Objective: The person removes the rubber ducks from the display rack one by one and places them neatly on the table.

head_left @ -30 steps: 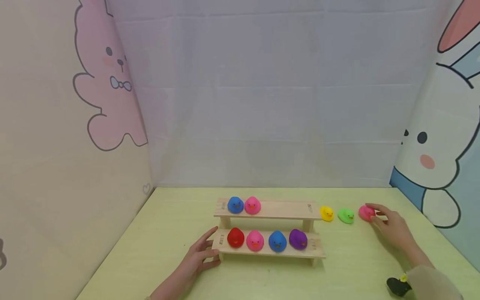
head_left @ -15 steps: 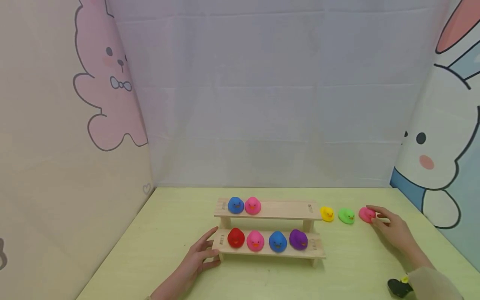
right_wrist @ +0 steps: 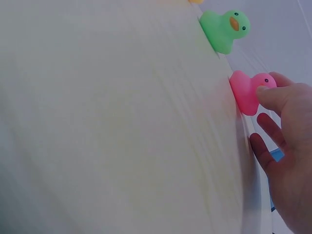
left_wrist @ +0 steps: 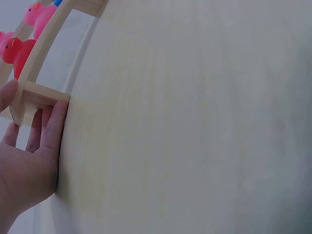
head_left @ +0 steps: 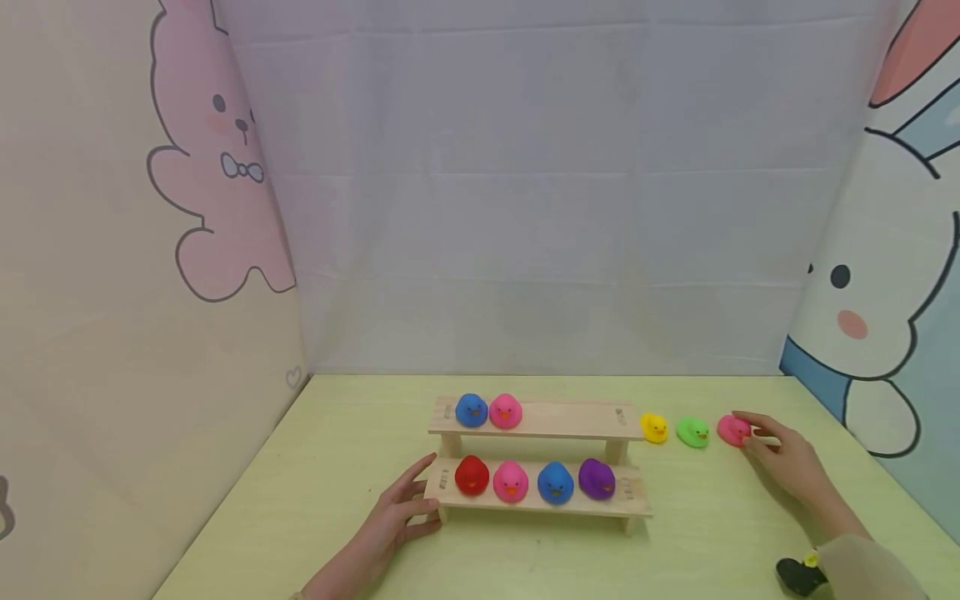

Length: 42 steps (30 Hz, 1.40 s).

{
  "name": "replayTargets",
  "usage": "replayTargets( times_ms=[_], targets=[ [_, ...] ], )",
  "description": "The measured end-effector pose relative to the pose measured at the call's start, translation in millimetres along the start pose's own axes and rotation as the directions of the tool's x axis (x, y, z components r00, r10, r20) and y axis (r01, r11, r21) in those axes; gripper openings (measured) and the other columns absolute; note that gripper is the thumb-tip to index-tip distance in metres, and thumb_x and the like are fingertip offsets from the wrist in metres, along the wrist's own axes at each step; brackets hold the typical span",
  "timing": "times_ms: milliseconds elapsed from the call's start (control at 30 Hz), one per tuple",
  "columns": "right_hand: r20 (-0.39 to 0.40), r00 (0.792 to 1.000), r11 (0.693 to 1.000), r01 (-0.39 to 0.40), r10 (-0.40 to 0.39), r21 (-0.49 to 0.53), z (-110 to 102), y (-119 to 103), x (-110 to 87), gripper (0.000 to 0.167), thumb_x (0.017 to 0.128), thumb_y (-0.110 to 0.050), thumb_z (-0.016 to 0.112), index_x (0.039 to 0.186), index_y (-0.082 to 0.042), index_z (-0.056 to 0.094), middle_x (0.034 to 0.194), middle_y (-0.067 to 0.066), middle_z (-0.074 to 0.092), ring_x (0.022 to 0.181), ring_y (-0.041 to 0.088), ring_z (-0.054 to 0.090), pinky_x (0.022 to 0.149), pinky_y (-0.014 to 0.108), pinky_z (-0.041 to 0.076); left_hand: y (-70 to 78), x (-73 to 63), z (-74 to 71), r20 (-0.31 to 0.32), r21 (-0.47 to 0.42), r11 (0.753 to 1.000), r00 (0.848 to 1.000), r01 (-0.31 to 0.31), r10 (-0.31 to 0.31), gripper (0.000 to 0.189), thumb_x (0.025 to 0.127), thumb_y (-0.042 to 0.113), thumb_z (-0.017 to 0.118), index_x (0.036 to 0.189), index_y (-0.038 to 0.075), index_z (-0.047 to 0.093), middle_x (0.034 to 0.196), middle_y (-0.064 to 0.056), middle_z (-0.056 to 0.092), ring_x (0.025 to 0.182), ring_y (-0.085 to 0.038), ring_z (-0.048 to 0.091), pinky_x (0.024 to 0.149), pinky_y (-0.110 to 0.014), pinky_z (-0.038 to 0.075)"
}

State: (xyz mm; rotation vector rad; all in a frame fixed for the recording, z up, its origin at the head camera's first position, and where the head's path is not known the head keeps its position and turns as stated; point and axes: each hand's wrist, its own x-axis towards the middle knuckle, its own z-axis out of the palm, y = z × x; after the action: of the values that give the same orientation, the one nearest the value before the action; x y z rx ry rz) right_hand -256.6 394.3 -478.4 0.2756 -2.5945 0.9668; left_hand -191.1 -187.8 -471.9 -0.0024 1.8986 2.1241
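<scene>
A two-tier wooden stand (head_left: 570, 419) sits mid-table. Its upper shelf bears a blue rubber duck (head_left: 472, 411) and a pink one; red (head_left: 472, 476), pink, blue and purple ducks line the lower shelf. My left hand (head_left: 392, 518) grips the lower shelf's left end; in the left wrist view its thumb is at the board and its fingers (left_wrist: 54, 127) touch the leg. At the right, my right hand (head_left: 789, 460) pinches another pink rubber duck (right_wrist: 246, 95) between thumb and forefinger. That duck still rests on the table, beside a green duck (right_wrist: 222, 31).
A yellow duck (head_left: 654, 428) lies by the stand's right end, left of the green one. Near the right sleeve (head_left: 870, 567) is a black object with a yellow part (head_left: 799, 575), partly covered. Cloth walls with cartoon animals enclose the table (head_left: 337, 433).
Almost nothing differs. Both hands keep their places, on the stand and on the pink duck; the view has only shifted very slightly.
</scene>
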Motion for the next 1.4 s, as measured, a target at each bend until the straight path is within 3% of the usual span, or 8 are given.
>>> replayTargets(
  times_ms=[1400],
  targets=[
    [0.028,0.999,1.0,-0.025,0.024,0.005,-1.5,-1.8,-0.9,0.038,0.096,-0.005,0.061,0.131,0.005,0.053,0.128,0.033,0.05,0.105,0.047,0.05,0.07,0.001,0.035,0.7,-0.3,1.9,-0.004,0.003,1.0,1.0,0.013,-0.013,0.077,0.088,0.012,0.069,0.155,0.015,0.029,0.128,-0.019,0.049,0.103,-0.026,0.059,0.088,-0.046,0.051]
  ],
)
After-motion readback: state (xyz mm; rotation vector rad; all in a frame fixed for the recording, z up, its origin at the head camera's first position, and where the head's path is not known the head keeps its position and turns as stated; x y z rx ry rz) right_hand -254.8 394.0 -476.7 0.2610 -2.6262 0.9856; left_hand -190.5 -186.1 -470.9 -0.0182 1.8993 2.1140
